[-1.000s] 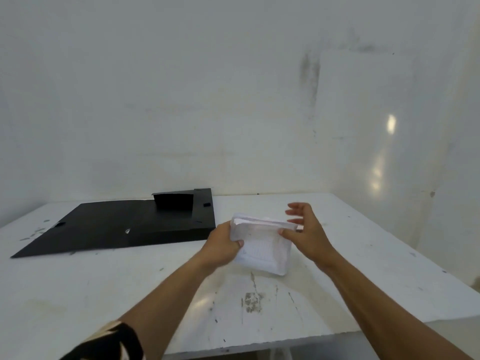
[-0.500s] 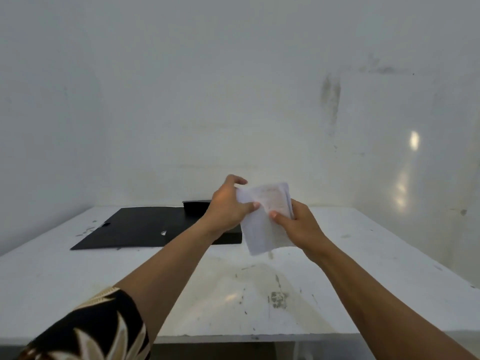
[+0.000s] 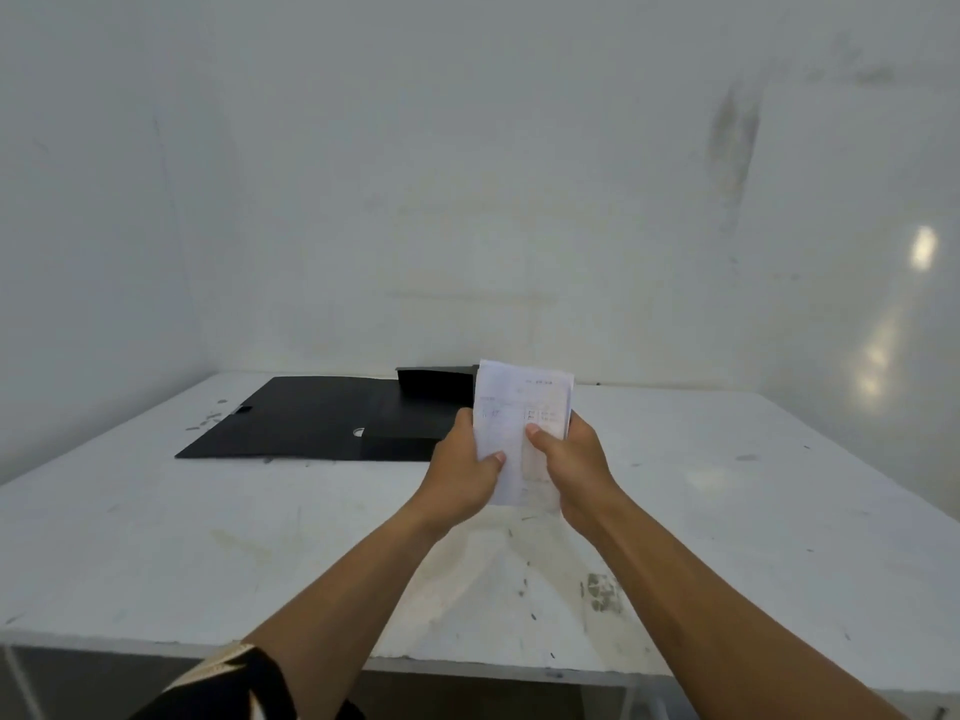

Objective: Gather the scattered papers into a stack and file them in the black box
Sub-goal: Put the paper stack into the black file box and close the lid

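A small stack of white papers [image 3: 522, 407] with faint print stands upright above the table, held from both sides. My left hand [image 3: 462, 472] grips its left edge with the thumb on the front sheet. My right hand [image 3: 569, 467] grips the right edge the same way. The black box [image 3: 332, 420] lies opened flat on the white table [image 3: 182, 537], behind and to the left of the papers. Its raised tray end [image 3: 434, 381] is partly hidden by the stack.
White walls close off the back and the right side of the table. The table's front edge [image 3: 415, 662] runs below my forearms. Scuff marks and a worn patch [image 3: 600, 592] mark the surface near the front.
The stack has been turned from tilted and loose to upright and squared. Both hands now hold it lower down by its sides. The camera has pulled back and the box appears farther left.
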Demonstrator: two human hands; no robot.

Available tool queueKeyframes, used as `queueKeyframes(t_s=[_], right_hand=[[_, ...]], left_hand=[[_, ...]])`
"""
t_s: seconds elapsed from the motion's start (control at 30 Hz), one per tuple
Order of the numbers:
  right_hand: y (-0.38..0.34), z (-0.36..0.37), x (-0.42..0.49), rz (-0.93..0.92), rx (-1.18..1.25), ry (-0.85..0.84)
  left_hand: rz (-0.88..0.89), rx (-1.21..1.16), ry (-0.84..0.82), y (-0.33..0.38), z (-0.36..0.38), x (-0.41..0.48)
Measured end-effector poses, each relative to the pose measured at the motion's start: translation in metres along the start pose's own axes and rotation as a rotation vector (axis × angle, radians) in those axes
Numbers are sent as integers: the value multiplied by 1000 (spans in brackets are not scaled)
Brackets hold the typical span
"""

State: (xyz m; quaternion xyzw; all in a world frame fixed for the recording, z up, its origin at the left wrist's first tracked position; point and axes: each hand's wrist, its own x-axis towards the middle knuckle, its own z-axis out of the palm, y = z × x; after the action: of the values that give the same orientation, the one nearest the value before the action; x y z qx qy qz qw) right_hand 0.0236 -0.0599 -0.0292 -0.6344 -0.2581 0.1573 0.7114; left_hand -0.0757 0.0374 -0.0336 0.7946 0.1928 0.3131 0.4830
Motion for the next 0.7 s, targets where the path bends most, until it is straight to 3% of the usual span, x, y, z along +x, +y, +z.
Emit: queueKeyframes(t_s=[0.23, 0.4, 0.57, 0.7], right_hand=[[-10, 40, 97, 71, -97, -86], [17, 55, 151, 7, -620, -61], [60, 68, 168, -5, -1044, -124], [74, 69, 171, -64, -1150, -141]], left_hand=[[-213, 33, 189, -8, -51, 93], [-444, 96, 253, -39, -81, 171], [-587, 318, 169, -80, -76, 212], [-616, 445, 53, -98, -56, 228]])
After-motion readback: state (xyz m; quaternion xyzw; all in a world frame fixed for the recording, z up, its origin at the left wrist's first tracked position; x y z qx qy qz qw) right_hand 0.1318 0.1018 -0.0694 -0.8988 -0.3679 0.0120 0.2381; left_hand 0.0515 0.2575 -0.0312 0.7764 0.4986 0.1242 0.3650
